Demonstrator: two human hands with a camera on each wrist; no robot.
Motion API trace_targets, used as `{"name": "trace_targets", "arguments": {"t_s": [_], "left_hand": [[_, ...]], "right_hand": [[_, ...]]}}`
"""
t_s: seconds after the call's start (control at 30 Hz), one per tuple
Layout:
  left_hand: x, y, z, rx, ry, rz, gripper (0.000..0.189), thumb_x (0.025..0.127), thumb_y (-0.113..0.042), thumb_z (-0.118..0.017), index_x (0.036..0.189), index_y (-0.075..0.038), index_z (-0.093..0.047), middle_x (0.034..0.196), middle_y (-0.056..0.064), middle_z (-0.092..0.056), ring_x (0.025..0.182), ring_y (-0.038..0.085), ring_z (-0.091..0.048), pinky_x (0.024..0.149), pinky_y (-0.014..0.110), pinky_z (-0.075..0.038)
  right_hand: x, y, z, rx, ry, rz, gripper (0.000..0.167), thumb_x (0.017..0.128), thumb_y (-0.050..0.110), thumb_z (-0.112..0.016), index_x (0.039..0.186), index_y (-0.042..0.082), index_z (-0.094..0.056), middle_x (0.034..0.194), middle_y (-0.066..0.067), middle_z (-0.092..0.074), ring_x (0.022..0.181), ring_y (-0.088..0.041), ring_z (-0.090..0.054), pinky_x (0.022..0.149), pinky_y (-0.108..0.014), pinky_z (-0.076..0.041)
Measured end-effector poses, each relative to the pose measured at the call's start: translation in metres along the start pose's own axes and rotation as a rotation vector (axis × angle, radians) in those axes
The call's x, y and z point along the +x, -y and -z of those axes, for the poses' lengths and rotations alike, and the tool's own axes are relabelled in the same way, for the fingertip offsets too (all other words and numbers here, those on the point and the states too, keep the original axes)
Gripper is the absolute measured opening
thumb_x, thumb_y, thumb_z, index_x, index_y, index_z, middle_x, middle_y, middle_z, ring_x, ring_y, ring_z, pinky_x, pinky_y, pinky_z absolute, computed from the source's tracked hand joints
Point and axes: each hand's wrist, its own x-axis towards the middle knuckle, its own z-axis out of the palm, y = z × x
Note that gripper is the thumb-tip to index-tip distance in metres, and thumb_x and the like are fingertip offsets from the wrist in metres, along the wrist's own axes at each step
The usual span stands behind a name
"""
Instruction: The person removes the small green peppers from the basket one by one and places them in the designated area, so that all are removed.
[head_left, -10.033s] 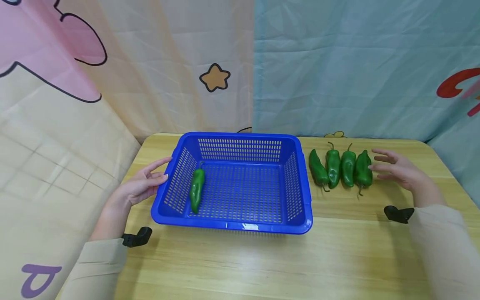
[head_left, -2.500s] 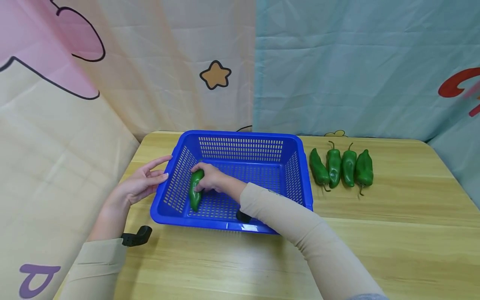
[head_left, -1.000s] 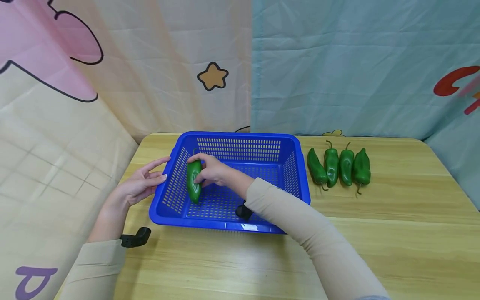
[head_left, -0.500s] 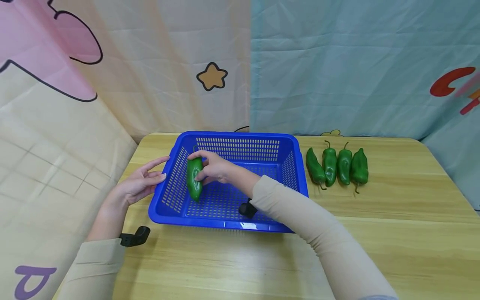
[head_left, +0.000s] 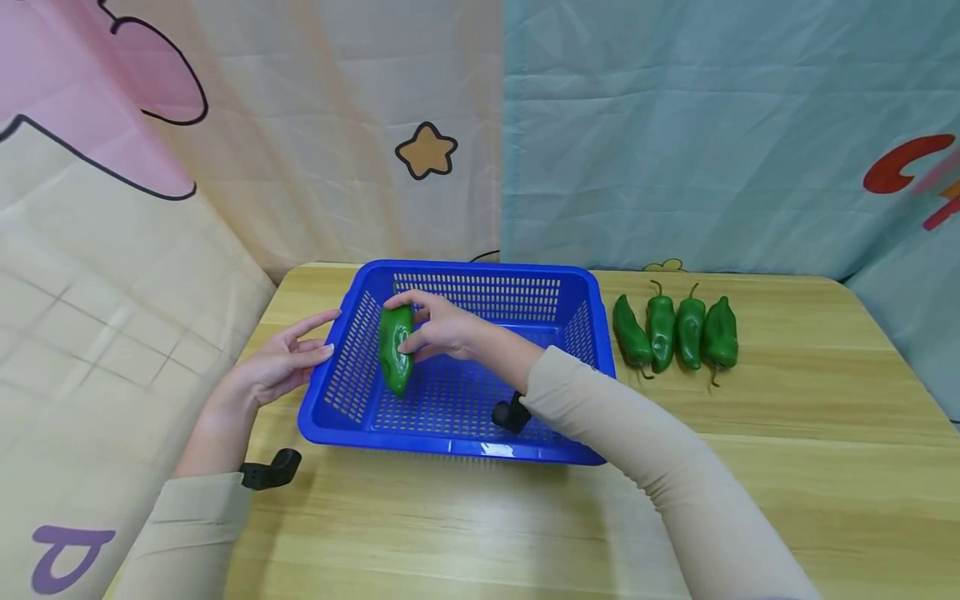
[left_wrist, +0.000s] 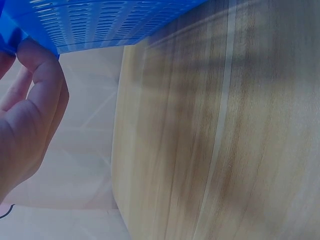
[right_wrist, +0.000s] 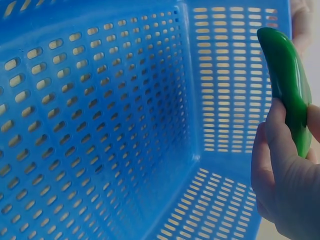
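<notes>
In the head view, my right hand (head_left: 442, 325) pinches a long green pepper (head_left: 396, 350) between thumb and fingers, inside the left part of a blue plastic basket (head_left: 465, 450). The right wrist view has this pepper (right_wrist: 287, 75) raised off the mesh floor, near the basket wall (right_wrist: 232, 80). On the basket's left rim rest the index finger and thumb tips of my left hand (head_left: 281, 362), with the index fairly straight. From the left wrist view, the left hand (left_wrist: 35, 110) touches the rim's outer edge; its other fingertips are partly hidden.
Several green peppers (head_left: 661, 333) lie side by side on the wooden table (head_left: 810, 383), right of the basket. Printed curtains (head_left: 660, 150) hang behind the table and at its sides. My right forearm crosses over the basket's front right corner.
Ten seconds ago the right hand was at the pepper row and one pepper lay in the basket. It has since gripped that pepper and lifted it slightly; the left hand has stayed put.
</notes>
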Motion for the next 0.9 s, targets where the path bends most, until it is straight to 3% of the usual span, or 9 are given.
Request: {"name": "trace_targets", "arguments": {"t_s": [0.47, 0.9], "left_hand": [[-0.002, 0.003, 0.000, -0.013, -0.014, 0.010, 0.052, 0.095, 0.002, -0.047, 0.140, -0.016, -0.028, 0.095, 0.010, -0.066, 0.083, 0.020, -0.067, 0.073, 0.031, -0.056], [0.000, -0.002, -0.002, -0.005, -0.027, 0.011, 0.055, 0.095, 0.002, -0.049, 0.142, -0.014, -0.025, 0.094, 0.010, -0.066, 0.081, 0.020, -0.067, 0.072, 0.030, -0.056]], "right_hand": [[-0.018, 0.007, 0.010, 0.025, 0.056, 0.028, 0.064, 0.078, -0.024, -0.054, 0.132, 0.009, -0.046, 0.114, -0.019, -0.042, 0.092, -0.029, -0.056, 0.076, -0.042, -0.056], [-0.038, 0.020, 0.022, 0.034, 0.074, 0.064, 0.063, 0.080, -0.022, -0.054, 0.133, 0.009, -0.045, 0.121, -0.021, -0.038, 0.095, -0.032, -0.058, 0.078, -0.044, -0.055]]}}
